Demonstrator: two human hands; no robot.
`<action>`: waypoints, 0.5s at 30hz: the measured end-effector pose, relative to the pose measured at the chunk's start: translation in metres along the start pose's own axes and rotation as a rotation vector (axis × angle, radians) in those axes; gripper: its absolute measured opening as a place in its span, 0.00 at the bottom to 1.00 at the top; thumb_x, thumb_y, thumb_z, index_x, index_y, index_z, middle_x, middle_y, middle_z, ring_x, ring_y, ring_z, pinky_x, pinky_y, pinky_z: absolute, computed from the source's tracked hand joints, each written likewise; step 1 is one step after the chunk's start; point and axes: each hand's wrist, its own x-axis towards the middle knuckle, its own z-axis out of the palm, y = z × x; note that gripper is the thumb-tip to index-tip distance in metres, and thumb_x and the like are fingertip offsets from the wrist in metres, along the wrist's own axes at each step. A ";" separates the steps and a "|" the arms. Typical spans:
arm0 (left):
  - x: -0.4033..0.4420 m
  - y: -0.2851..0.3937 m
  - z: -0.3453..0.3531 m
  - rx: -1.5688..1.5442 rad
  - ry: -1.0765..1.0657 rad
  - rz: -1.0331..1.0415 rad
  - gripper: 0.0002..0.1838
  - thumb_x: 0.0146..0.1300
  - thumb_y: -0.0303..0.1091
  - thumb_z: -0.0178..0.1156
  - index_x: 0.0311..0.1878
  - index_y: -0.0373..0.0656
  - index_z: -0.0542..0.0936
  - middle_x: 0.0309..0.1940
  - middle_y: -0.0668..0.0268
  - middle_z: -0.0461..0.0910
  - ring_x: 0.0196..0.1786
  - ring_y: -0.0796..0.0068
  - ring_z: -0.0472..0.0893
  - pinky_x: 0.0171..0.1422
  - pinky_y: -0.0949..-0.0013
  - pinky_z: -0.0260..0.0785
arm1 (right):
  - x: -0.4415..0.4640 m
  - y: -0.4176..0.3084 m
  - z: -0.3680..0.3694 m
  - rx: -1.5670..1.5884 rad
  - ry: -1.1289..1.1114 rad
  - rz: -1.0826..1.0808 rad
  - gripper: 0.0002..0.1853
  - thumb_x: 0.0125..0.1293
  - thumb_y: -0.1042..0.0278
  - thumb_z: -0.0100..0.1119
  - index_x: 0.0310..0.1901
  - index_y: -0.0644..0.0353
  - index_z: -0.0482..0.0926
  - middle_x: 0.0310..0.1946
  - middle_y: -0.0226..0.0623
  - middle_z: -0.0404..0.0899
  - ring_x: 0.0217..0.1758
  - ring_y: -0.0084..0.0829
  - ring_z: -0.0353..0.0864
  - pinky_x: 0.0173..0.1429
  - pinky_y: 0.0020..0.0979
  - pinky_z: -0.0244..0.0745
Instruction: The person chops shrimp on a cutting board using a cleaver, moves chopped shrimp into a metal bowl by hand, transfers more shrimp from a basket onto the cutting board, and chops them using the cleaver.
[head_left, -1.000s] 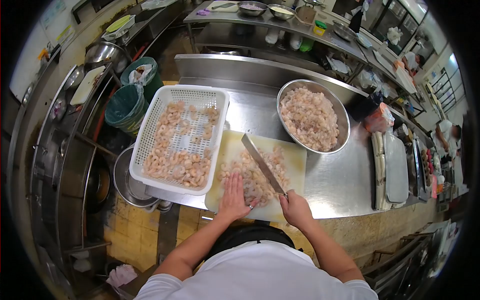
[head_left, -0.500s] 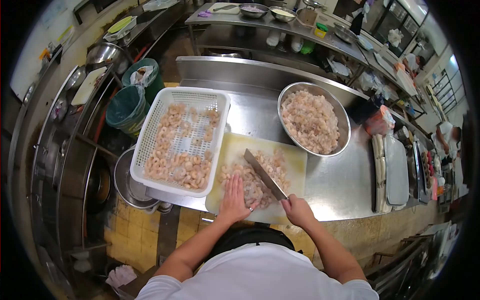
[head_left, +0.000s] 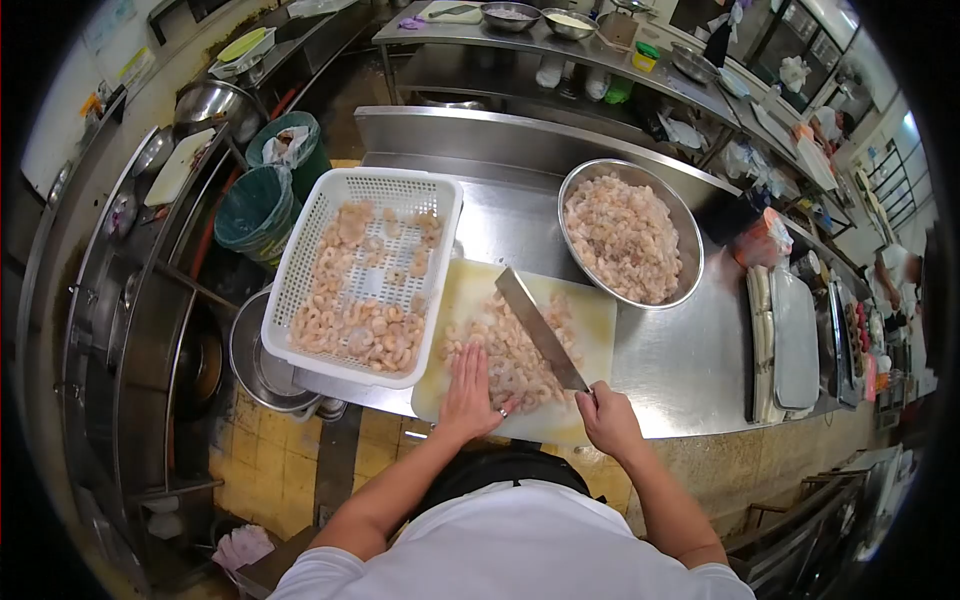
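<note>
On a pale cutting board (head_left: 590, 300) lies a spread of peeled shrimp (head_left: 505, 340), partly cut into pieces. My left hand (head_left: 470, 398) rests flat at the left edge of the shrimp, fingers stretched out, a ring on one finger. In my right hand (head_left: 607, 418) is the handle of a cleaver (head_left: 541, 328), its broad blade slanting up and left over the shrimp. Left of the board stands a white perforated basket (head_left: 283, 318) with whole peeled shrimp (head_left: 375, 335). Behind the board at the right, a steel bowl (head_left: 695, 275) is heaped with shrimp pieces (head_left: 622, 235).
The steel worktable (head_left: 655, 385) has a raised back edge. Green-lined bins (head_left: 255, 210) stand to the left, above a metal pot (head_left: 245, 345) on the floor side. Stacked trays (head_left: 793, 340) lean at the right. Another person (head_left: 893, 275) is at the far right.
The cleaver and my right hand have shifted slightly right and up, away from my left hand. My left hand stays on the shrimp. The whole view has tilted a little.
</note>
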 end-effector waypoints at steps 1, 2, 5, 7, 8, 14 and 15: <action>0.000 -0.001 0.001 0.001 0.004 0.006 0.65 0.65 0.67 0.68 0.84 0.21 0.49 0.87 0.36 0.46 0.90 0.39 0.43 0.94 0.43 0.34 | -0.001 -0.001 0.000 0.011 0.024 0.004 0.21 0.80 0.52 0.59 0.41 0.67 0.79 0.32 0.64 0.85 0.40 0.68 0.85 0.47 0.62 0.78; -0.001 -0.002 0.002 0.002 0.006 0.014 0.65 0.65 0.67 0.68 0.83 0.21 0.50 0.87 0.36 0.46 0.90 0.39 0.43 0.94 0.43 0.34 | 0.002 0.010 0.010 -0.039 0.004 0.016 0.21 0.80 0.52 0.59 0.41 0.67 0.79 0.32 0.64 0.85 0.41 0.68 0.85 0.47 0.62 0.78; 0.000 -0.001 0.001 -0.006 0.052 0.043 0.65 0.63 0.63 0.73 0.83 0.22 0.50 0.86 0.35 0.50 0.89 0.34 0.47 0.92 0.40 0.38 | 0.008 0.044 0.030 -0.119 -0.005 0.030 0.21 0.80 0.53 0.59 0.40 0.68 0.78 0.32 0.65 0.84 0.39 0.68 0.85 0.45 0.62 0.77; 0.003 -0.003 0.003 -0.003 0.075 0.041 0.65 0.63 0.63 0.73 0.84 0.23 0.50 0.86 0.35 0.50 0.89 0.34 0.47 0.92 0.40 0.38 | 0.004 0.036 0.019 -0.075 0.025 -0.006 0.21 0.79 0.54 0.59 0.39 0.69 0.78 0.31 0.65 0.84 0.37 0.68 0.84 0.44 0.60 0.77; -0.002 -0.003 0.005 -0.003 0.072 0.039 0.65 0.63 0.63 0.73 0.84 0.23 0.50 0.86 0.36 0.50 0.89 0.34 0.47 0.92 0.40 0.38 | -0.003 0.030 0.014 -0.054 0.025 0.015 0.21 0.79 0.54 0.59 0.39 0.68 0.78 0.31 0.65 0.84 0.37 0.68 0.84 0.44 0.60 0.77; 0.000 -0.003 0.004 0.016 0.059 0.050 0.65 0.63 0.64 0.71 0.84 0.23 0.50 0.86 0.37 0.49 0.89 0.36 0.46 0.92 0.41 0.38 | 0.006 0.044 0.027 -0.115 0.075 0.010 0.21 0.80 0.54 0.59 0.39 0.68 0.78 0.31 0.65 0.84 0.38 0.69 0.84 0.44 0.61 0.77; 0.002 -0.003 0.003 0.012 0.062 0.054 0.65 0.63 0.64 0.71 0.84 0.23 0.50 0.86 0.37 0.49 0.89 0.36 0.46 0.93 0.41 0.38 | 0.006 0.044 0.023 -0.106 0.064 0.004 0.21 0.80 0.54 0.59 0.39 0.68 0.78 0.31 0.65 0.84 0.38 0.69 0.84 0.44 0.62 0.77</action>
